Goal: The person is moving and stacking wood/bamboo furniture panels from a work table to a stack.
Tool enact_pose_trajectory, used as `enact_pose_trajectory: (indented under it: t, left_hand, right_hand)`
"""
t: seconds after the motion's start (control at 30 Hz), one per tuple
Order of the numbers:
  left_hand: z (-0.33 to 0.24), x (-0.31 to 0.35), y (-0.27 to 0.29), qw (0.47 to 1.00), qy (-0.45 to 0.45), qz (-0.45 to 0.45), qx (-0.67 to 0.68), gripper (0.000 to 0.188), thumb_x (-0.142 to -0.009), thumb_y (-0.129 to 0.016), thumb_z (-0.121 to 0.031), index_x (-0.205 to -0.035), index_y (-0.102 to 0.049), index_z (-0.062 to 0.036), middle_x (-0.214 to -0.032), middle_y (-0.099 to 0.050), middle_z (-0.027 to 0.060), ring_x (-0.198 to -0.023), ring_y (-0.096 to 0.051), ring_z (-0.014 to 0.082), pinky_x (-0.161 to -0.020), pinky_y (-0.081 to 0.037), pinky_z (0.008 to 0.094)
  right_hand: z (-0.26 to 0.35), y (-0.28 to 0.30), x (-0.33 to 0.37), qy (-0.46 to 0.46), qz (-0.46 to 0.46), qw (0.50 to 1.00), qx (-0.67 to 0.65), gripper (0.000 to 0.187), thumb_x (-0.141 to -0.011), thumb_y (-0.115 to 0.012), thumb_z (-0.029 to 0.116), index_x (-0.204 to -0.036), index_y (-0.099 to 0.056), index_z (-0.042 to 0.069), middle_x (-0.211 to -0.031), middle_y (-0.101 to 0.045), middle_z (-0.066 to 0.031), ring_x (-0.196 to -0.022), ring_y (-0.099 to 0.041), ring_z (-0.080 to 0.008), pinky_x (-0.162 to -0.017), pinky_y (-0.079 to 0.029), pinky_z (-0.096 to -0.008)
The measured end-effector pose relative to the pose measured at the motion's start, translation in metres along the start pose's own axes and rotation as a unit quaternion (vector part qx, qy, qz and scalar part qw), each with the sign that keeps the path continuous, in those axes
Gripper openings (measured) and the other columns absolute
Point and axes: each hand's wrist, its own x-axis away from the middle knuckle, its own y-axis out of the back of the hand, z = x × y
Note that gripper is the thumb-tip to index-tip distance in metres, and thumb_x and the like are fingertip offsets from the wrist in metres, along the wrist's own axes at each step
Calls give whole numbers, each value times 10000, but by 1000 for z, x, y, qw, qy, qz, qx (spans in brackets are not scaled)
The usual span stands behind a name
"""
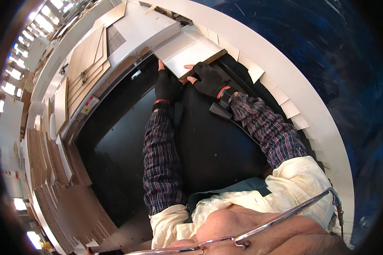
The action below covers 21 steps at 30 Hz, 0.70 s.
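A white, glossy board (pixel 187 49) with a bare brown edge lies ahead of me, its near end over the black surface. My left hand (pixel 168 85), in a black fingerless glove, is at its near left corner. One finger stretches along the board's left side, and the thumb is at the near edge. My right hand (pixel 209 80), gloved the same way, grips the near edge just to the right, with fingertips on the top face. The fingers underneath are hidden. A dark band with a small box-like device (pixel 225 97) sits on my right wrist.
A curved white rim (pixel 319 106) with a row of overlapping white plates (pixel 288 109) bends round the right. Stacked wood-coloured panels (pixel 87 63) and brown boards (pixel 38 151) stand at the left. A warning label (pixel 89 104) marks the machine's side. A black surface (pixel 217 144) lies below my arms.
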Motion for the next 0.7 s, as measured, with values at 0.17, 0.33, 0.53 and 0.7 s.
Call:
enact_pose_trajectory:
  t: [0.17,0.33,0.53,0.7]
  left_hand:
    - [-29,47,13,985,131,-26,-111,1117,-703,-844,-192,-1509,-109,53,-1448,-375,316,-1355,-392,392,-1090,-370,387]
    - [-60,145,14,989,55,53,-125,1061,-748,-813,-233,-1515,-129,32,-1433,-384,330,-1372,-344,442,-1139,-283,450]
    - [-83,167,10,982,38,137,-127,987,-784,-773,-250,-1517,-162,2,-1456,-350,330,-1405,-291,435,-1163,-239,453]
    - [-90,166,12,983,44,156,-87,937,-801,-752,-283,-1509,-206,-3,-1463,-357,310,-1401,-298,441,-1154,-268,453]
  right_hand:
    - [3,7,1,18,-3,1000,-9,326,-902,-648,222,-1214,-641,129,-1019,-652,-133,-959,-628,-299,-851,-500,-374]
    - [9,13,17,-26,44,998,40,307,-914,-639,213,-1210,-651,130,-1023,-677,-120,-935,-650,-261,-836,-501,-354]
    - [17,4,21,3,9,1000,-7,286,-894,-658,199,-1171,-677,127,-1071,-691,-118,-965,-667,-244,-822,-519,-340]
    - [16,-13,7,36,39,997,-52,258,-909,-648,232,-1133,-695,113,-1014,-709,-121,-949,-677,-242,-848,-511,-327]
